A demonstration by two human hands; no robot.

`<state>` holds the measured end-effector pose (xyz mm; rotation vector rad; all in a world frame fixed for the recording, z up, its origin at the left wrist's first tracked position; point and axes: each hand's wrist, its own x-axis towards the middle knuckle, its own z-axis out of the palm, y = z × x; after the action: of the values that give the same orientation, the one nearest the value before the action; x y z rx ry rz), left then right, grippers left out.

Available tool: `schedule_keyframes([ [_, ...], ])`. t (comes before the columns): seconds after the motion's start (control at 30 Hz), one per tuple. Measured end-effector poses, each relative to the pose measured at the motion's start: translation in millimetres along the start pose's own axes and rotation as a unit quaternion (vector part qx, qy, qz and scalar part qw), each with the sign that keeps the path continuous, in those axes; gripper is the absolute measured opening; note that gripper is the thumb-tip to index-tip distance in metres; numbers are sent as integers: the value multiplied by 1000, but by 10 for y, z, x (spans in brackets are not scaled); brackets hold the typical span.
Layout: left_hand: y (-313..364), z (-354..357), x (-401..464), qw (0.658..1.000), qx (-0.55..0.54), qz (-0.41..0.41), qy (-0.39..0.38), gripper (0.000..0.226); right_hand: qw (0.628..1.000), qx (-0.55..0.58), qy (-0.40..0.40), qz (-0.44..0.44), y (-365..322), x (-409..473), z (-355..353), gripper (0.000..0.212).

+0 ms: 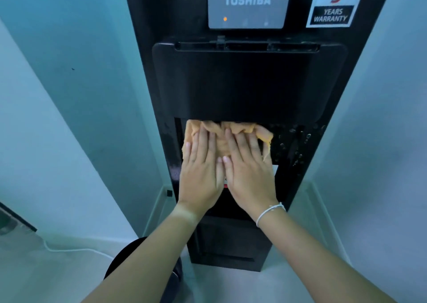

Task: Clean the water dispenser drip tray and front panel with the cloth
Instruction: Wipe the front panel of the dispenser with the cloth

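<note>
Head view: both hands press a crumpled orange cloth (225,138) flat against the recessed front of a tall black water dispenser (249,78), just below its overhanging tap housing. The left hand (199,173) and right hand (249,173) lie side by side, thumbs touching, fingers (203,141) stretched out and spread over the fabric rather than curled around it. The cloth bunches up beyond the fingertips and spills out past the right hand's outer fingers. Further to that side of the fingers, water droplets (298,141) bead on the glossy black panel. A thin white string bracelet (270,212) circles the right wrist. Well above the fingertips sits a grey rectangular control plate (249,5) with lettering reading TOSHIBA and one small orange light, and beside it a white sticker (335,2) reading 5 YEARS WARRANTY. Pale walls (57,95) flank the dispenser, and a white cable (69,249) trails across the light floor below the left forearm.
</note>
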<state>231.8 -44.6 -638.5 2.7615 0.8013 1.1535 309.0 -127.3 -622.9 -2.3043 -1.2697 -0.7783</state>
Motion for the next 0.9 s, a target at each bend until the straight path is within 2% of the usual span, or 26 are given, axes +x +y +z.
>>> schedule_keyframes([
  [0.1, -84, 183, -287, 999, 9, -12, -46, 57, 998, -5, -57, 3, 47, -286, 210, 53],
  [0.23, -109, 339, -616, 990, 18, 22, -140, 58, 990, -21, -141, 6, 218, -712, 418, 53],
  [0.3, -73, 349, -661, 987, 23, 32, -158, 58, 987, -27, -157, 25, 315, -809, 409, 52],
  [0.4, 62, 284, -568, 987, 29, 60, -145, 59, 989, -19, -135, 57, 427, -771, 288, 52],
  [0.5, 220, 171, -339, 992, 4, 73, -99, 60, 993, -12, -95, 69, 518, -558, 86, 55],
  [0.63, 462, -39, 3, 997, -56, 38, -35, 63, 997, 17, -22, 68, 532, -164, -191, 55],
  [0.7, 499, -78, 61, 997, -72, 23, -28, 64, 998, 11, 6, 56, 513, -70, -239, 53],
  [0.8, 460, 11, 11, 997, -62, 35, -26, 64, 999, 8, 6, 41, 538, -123, -187, 52],
  [0.9, 351, 200, -177, 997, -38, 38, -53, 63, 999, 1, -32, 37, 590, -350, -14, 52],
])
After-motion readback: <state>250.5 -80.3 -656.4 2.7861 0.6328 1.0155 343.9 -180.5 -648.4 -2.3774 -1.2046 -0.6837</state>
